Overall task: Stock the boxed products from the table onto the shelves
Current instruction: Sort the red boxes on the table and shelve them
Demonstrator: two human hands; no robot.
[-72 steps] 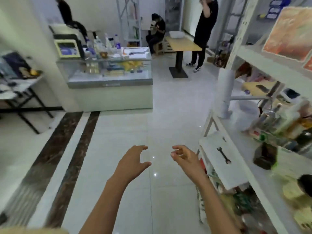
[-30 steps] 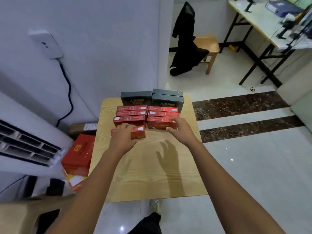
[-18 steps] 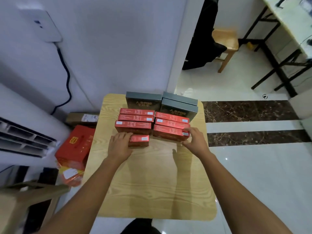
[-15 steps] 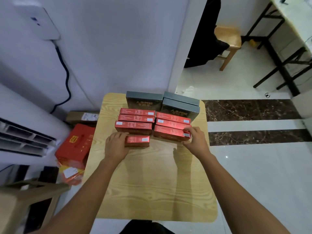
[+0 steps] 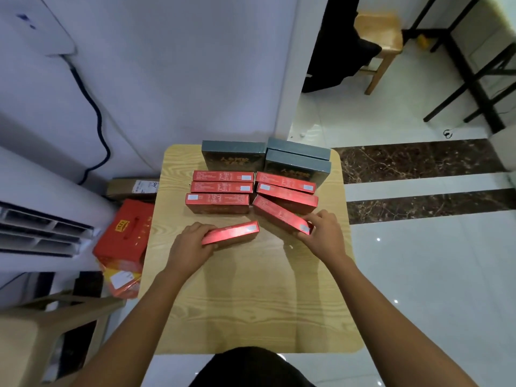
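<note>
Left hand (image 5: 192, 244) and right hand (image 5: 321, 233) each grip our red box (image 5: 230, 232), (image 5: 282, 217); red stacks (image 5: 220, 198) and grey boxes (image 5: 234, 156) crowd twelve o'clock on the surface (image 5: 251, 303).

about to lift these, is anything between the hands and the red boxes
Nothing visible. The left hand already grips one red box, and the right hand grips the end of another.

The bench (image 5: 251, 297) is pale yellow wood with darker wavy grain lines. On it lie red boxes (image 5: 217, 203) with small white labels and fine pale print, and behind them grey boxes (image 5: 234, 155) whose dark fronts carry gold lettering. The floor (image 5: 418, 275) is glossy white tile crossed by two dark brown marble bands veined with white; the wall (image 5: 167, 65) is plain bluish white.
</note>
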